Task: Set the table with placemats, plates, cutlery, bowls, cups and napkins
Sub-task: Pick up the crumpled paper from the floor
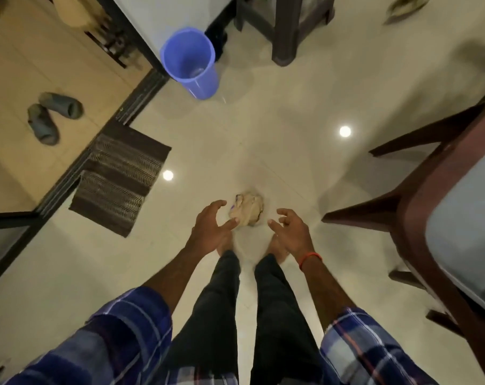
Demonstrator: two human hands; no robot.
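Observation:
I look straight down at a pale tiled floor. A crumpled beige cloth or paper wad (248, 209) lies on the floor just ahead of my bare feet. My left hand (212, 227) hangs open to the left of the wad, fingers spread, holding nothing. My right hand (290, 230) hangs open to its right, fingers curled loosely and apart, also holding nothing. An orange band sits on the right wrist. No placemats, plates, cutlery, bowls or cups are in view.
A blue plastic bin (191, 63) stands ahead by a white cabinet. A striped brown doormat (119, 179) lies at the left by a dark door track, with grey slippers (51, 115) beyond. A dark wooden chair (430, 195) with a grey seat stands at the right.

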